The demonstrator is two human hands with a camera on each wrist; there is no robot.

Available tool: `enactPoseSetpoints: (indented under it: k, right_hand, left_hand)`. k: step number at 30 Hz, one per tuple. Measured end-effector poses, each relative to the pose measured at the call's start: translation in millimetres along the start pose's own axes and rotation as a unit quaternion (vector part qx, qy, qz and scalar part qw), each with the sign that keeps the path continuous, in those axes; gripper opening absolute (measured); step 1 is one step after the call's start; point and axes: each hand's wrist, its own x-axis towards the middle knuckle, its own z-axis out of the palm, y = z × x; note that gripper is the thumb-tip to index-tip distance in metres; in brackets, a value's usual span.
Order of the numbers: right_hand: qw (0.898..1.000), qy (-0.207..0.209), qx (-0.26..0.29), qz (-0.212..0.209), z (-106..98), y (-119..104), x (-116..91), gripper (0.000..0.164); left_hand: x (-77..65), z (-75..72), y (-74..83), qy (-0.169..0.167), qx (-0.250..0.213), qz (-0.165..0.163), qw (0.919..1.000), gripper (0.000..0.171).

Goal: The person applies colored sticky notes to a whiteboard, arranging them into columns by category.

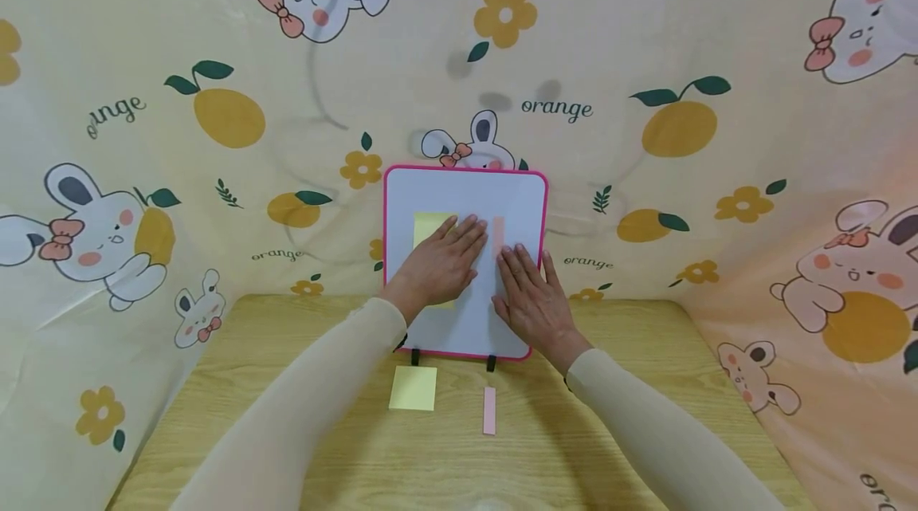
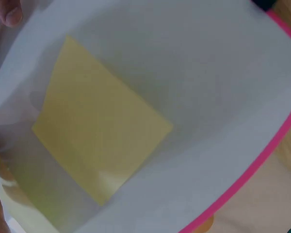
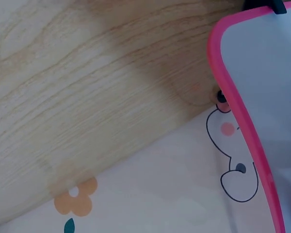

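A white board [image 1: 466, 336] with a pink rim stands upright on the table. My left hand [image 1: 441, 264] lies over its middle with straight fingers, partly covering the yellow sticky notes. In the left wrist view one yellow sticky note [image 2: 102, 121] is stuck to the board, and another [image 2: 31, 208] shows at the lower left; fingertips [image 2: 13, 17] enter at the left edge. My right hand [image 1: 534, 304] is spread over the board's right side. Its fingertips are right at the lower end of a narrow pink strip [image 1: 498, 232]. The right wrist view shows no hand.
Black feet [image 1: 491, 363] hold the board's lower edge. On the wooden table [image 1: 344, 431] in front lie a yellow sticky pad [image 1: 413, 388] and a narrow pink pad [image 1: 489, 410]. A cream cloth [image 1: 430, 56] with rabbits and oranges hangs behind and at both sides.
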Motion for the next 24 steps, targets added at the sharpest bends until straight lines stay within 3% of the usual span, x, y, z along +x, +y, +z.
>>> enactPoseSetpoints:
  k: [8, 15, 24]
  right_hand:
    - [1.000, 0.028, 0.003, -0.005, 3, -3, -6, 0.075]
    - [0.999, 0.025, 0.019, 0.008, 1, -8, -14, 0.068]
    - [0.998, 0.007, 0.046, 0.032, 0, -21, -39, 0.064]
  left_hand:
    - [-11.2, 8.2, 11.0, 0.009, -0.037, -0.022, 0.9990, 0.074]
    - [-26.7, 15.5, 18.8, 0.023, -0.084, -0.037, 0.9955, 0.073]
    - [-63.2, 31.3, 35.9, 0.044, -0.178, -0.047, 0.9820, 0.066]
